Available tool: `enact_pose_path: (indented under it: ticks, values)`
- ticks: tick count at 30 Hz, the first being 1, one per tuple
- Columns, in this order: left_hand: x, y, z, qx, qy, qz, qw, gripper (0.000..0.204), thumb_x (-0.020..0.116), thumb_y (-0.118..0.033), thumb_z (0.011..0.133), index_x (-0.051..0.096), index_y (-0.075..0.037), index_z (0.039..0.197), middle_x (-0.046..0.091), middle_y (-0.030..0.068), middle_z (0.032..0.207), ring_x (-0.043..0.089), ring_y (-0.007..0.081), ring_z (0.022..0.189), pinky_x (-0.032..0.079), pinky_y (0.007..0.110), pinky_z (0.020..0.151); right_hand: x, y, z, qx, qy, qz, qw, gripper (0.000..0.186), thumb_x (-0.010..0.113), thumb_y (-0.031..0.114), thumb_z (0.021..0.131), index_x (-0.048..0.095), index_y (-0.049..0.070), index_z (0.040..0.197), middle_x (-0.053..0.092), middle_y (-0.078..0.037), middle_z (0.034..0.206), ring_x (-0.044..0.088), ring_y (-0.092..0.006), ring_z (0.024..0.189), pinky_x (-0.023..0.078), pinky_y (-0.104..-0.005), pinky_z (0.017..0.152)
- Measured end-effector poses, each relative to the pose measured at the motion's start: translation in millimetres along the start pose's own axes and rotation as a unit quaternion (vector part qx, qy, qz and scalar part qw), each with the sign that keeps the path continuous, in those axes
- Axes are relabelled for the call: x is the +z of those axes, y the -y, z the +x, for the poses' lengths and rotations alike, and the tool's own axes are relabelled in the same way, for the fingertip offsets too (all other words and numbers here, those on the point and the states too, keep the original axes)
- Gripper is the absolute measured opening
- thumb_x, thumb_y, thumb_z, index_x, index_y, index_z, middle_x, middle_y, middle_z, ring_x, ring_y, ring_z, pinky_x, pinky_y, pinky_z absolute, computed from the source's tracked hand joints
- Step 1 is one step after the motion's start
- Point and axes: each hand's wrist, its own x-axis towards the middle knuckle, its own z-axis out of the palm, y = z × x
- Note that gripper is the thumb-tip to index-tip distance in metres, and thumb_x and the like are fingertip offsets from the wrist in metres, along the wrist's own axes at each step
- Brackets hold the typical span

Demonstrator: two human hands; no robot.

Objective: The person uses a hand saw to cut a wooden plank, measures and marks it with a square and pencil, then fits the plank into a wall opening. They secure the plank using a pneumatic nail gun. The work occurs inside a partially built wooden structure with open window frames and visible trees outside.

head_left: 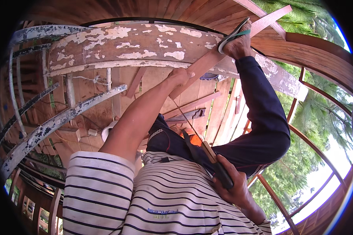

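A long reddish wooden board [206, 64] lies slantwise across a thick beam [125, 45] with peeling paint. My left hand [180, 77] is closed on the board's edge close to its lower end. My right hand [233, 182], low and to the right, grips the black handle of what looks like a handsaw [212, 154]. Its thin blade is seen nearly edge-on and runs up toward the board's lower end; I cannot tell whether it touches. My sandalled foot [238, 41] presses on the board farther up.
Curved metal bars [74, 107] with flaking paint stand at left. Below the beam are plank boards [219, 109], with loose wood strips and a dark flat piece [188, 115] on them. Something orange [193, 138] shows beside my leg. Wooden framing [315, 147] and trees are at right.
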Motion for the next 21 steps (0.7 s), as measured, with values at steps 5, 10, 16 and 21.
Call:
enact_pose_path:
  ticks: [5,10,16,21]
  values:
    - [1.8,0.5,-4.1,-0.004,-0.030,0.011,0.999,0.069,0.057,-0.059,0.095,0.064,0.003,0.125,0.061,0.0280,0.130,0.060,0.0386,0.123,0.046,0.045,0.103,42.1,-40.2,83.6,-0.003,-0.023,0.049,0.999,0.063,0.067,0.004,0.087,0.043,0.002,0.145,0.069,-0.025,0.098,0.072,-0.0368,0.085,0.055,-0.0357,0.075]
    - [-9.5,2.7,-3.0,0.006,0.007,-0.041,0.999,0.071,0.057,-0.058,0.095,0.066,0.008,0.119,0.064,0.0311,0.121,0.063,0.0401,0.116,0.048,0.046,0.097,53.9,-50.0,117.8,0.010,-0.006,0.054,0.998,0.061,0.067,0.004,0.087,0.045,0.004,0.144,0.067,-0.025,0.092,0.071,-0.0375,0.081,0.054,-0.0362,0.072]
    - [-3.2,4.9,-6.2,0.002,-0.039,-0.017,0.999,0.070,0.057,-0.058,0.095,0.064,0.006,0.123,0.062,0.0293,0.127,0.061,0.0402,0.120,0.047,0.045,0.102,-9.6,-2.0,12.9,0.015,0.023,-0.002,1.000,0.063,0.068,0.003,0.087,0.044,0.001,0.144,0.069,-0.022,0.116,0.072,-0.0367,0.101,0.057,-0.0366,0.085]
    - [2.1,-2.5,-2.7,-0.002,-0.037,-0.004,0.999,0.067,0.058,-0.056,0.095,0.064,0.001,0.128,0.060,0.0252,0.134,0.057,0.0373,0.126,0.045,0.045,0.106,72.7,-59.0,140.3,-0.052,-0.048,0.042,0.997,0.059,0.067,0.002,0.087,0.046,0.000,0.142,0.068,-0.021,0.109,0.069,-0.0223,0.089,0.051,-0.0298,0.079]
